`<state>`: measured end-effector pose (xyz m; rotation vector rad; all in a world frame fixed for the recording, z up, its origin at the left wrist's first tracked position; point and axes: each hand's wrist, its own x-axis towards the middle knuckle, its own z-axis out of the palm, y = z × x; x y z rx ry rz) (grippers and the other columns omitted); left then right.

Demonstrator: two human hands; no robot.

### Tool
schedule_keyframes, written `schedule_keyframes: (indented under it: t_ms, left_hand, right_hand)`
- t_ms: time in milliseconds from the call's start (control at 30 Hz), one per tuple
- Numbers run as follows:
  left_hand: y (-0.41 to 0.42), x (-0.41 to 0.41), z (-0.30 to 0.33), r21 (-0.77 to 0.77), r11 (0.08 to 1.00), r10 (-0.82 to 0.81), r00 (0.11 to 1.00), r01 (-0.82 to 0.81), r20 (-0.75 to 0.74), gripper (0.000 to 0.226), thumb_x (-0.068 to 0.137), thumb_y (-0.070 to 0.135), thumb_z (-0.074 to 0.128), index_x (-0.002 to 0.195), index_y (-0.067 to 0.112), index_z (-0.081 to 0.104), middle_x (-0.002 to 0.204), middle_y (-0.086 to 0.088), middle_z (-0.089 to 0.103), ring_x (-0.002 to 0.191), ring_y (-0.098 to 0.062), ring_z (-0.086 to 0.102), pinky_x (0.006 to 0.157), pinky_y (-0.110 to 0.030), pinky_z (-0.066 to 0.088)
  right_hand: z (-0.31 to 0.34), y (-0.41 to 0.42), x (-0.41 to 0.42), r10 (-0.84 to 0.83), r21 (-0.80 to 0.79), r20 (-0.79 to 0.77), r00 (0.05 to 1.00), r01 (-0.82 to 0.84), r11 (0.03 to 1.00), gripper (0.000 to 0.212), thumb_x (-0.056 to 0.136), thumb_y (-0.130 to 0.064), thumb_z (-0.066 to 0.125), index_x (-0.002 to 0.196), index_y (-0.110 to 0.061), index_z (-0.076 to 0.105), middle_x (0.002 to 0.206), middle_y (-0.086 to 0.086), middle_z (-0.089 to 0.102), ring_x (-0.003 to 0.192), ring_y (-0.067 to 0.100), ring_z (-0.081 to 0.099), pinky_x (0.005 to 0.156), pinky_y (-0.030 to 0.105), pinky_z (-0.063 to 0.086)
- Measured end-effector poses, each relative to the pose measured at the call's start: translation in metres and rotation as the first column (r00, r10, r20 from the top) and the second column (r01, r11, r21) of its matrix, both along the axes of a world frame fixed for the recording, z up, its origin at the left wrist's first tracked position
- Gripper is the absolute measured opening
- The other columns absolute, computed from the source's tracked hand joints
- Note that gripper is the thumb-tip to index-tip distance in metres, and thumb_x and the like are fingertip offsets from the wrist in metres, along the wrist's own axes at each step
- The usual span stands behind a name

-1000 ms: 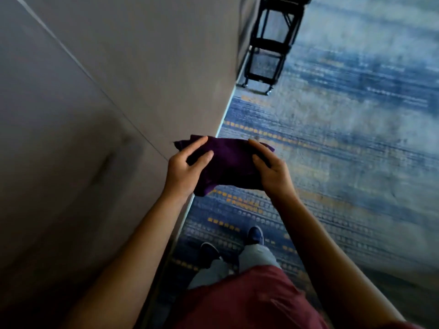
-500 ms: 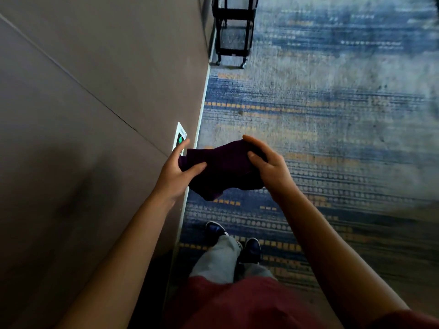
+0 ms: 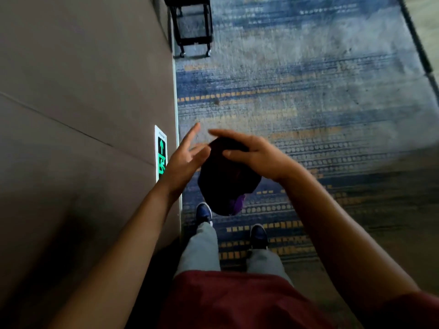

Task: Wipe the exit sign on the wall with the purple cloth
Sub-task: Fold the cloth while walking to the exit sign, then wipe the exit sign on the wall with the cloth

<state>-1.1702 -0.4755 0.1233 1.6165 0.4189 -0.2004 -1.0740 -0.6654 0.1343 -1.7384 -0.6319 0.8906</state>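
Observation:
The exit sign [image 3: 161,150] is a small white-framed plate with a glowing green arrow and running figure, set low on the grey-brown wall [image 3: 83,103] just above the floor edge. The purple cloth [image 3: 225,181] hangs bunched in front of me, above my feet. My right hand [image 3: 254,155] grips its top from above. My left hand [image 3: 185,157] is beside the cloth, fingers spread and pointing away, between the cloth and the sign; it partly covers the sign's lower end. The picture is motion-blurred.
A black wheeled cart [image 3: 192,24] stands against the wall further ahead. Blue, grey and yellow patterned carpet [image 3: 308,103] covers the floor to the right. My two dark shoes [image 3: 204,211] stand close to the wall's base.
The view has swung down and left, so the exit sign now shows in full. My left hand has let go of the cloth and opened; the cloth now hangs from my right hand alone.

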Motion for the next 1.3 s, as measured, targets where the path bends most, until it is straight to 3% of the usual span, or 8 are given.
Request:
schedule_keyframes:
  t_ms: [133,267,433,567,767,967,1133,1300]
  left_hand:
    - [0.021,0.004,-0.025,-0.067,0.993,-0.102,0.994,0.099,-0.04,0.057,0.097,0.038,0.058,0.15,0.025,0.046,0.142,0.009,0.06,0.128,-0.002,0.059,0.095,-0.016,0.05]
    - [0.04,0.001,-0.058,-0.078,0.995,-0.064,0.993,0.056,-0.104,0.059,0.09,0.031,0.076,0.143,0.036,0.051,0.133,0.004,0.068,0.123,-0.017,0.065,0.1,-0.036,0.055]
    - [0.049,0.014,-0.097,0.012,0.998,-0.066,0.992,0.067,-0.108,0.067,0.087,0.012,0.079,0.145,0.024,0.048,0.138,-0.003,0.062,0.121,-0.019,0.067,0.103,-0.041,0.054]
    - [0.041,0.014,-0.138,0.026,0.986,-0.163,0.978,0.168,-0.127,0.072,0.088,0.013,0.078,0.15,0.025,0.043,0.157,0.002,0.044,0.139,-0.018,0.052,0.115,-0.046,0.044]
    - [0.025,0.016,-0.22,0.025,0.999,-0.039,0.994,0.042,-0.104,0.069,0.091,0.013,0.075,0.15,0.029,0.045,0.16,0.006,0.039,0.14,-0.02,0.051,0.114,-0.048,0.045]
    - [0.032,0.034,-0.307,0.188,0.972,0.148,0.989,-0.14,-0.028,0.063,0.091,0.01,0.073,0.148,0.023,0.047,0.149,-0.003,0.054,0.129,-0.024,0.061,0.112,-0.049,0.046]
    - [0.046,0.051,-0.369,0.371,0.928,0.031,0.999,-0.021,-0.021,0.069,0.092,0.009,0.072,0.153,0.017,0.041,0.149,0.004,0.052,0.136,-0.011,0.053,0.117,-0.031,0.04]
    - [0.055,0.067,-0.419,0.437,0.899,-0.043,0.999,0.026,0.03,0.066,0.092,0.006,0.069,0.152,0.015,0.041,0.15,0.002,0.05,0.134,-0.019,0.055,0.118,-0.04,0.039]
  right_hand:
    - [-0.022,0.013,0.015,-0.063,0.069,-0.042,0.997,0.065,0.995,0.057,0.102,-0.004,0.059,0.148,-0.035,0.049,0.131,0.0,0.068,0.124,0.015,0.064,0.107,0.032,0.052]
    - [-0.06,0.035,0.015,-0.13,0.051,-0.025,0.991,0.131,0.99,0.06,0.101,-0.004,0.06,0.154,-0.03,0.046,0.122,0.006,0.069,0.113,0.021,0.068,0.098,0.036,0.057]
    - [-0.134,0.049,0.013,-0.376,0.033,-0.053,0.925,0.378,0.925,0.061,0.093,-0.008,0.068,0.15,-0.024,0.052,0.121,0.002,0.07,0.108,0.01,0.066,0.102,0.038,0.057]
    - [-0.191,0.045,0.005,-0.554,0.002,-0.064,0.83,0.555,0.832,0.061,0.087,-0.021,0.076,0.144,-0.031,0.057,0.111,0.002,0.076,0.098,0.013,0.074,0.094,0.045,0.062]
    - [-0.28,0.033,-0.001,-0.681,-0.057,-0.098,0.726,0.679,0.732,0.061,0.093,-0.034,0.075,0.149,-0.029,0.049,0.114,-0.005,0.072,0.107,0.009,0.07,0.096,0.039,0.061]
    - [-0.37,0.049,0.013,-0.54,-0.043,0.114,0.834,0.547,0.836,0.078,0.089,-0.053,0.063,0.158,-0.03,0.035,0.159,0.003,0.044,0.141,0.024,0.051,0.115,0.049,0.044]
    - [-0.426,0.069,0.023,-0.387,0.066,0.16,0.908,0.382,0.922,0.066,0.091,-0.056,0.059,0.152,-0.034,0.048,0.158,0.001,0.048,0.146,0.011,0.042,0.12,0.027,0.032]
    - [-0.496,0.098,0.019,-0.318,0.154,-0.006,0.948,0.315,0.937,0.061,0.098,-0.045,0.062,0.154,-0.028,0.045,0.152,-0.007,0.055,0.134,0.003,0.052,0.115,0.027,0.042]
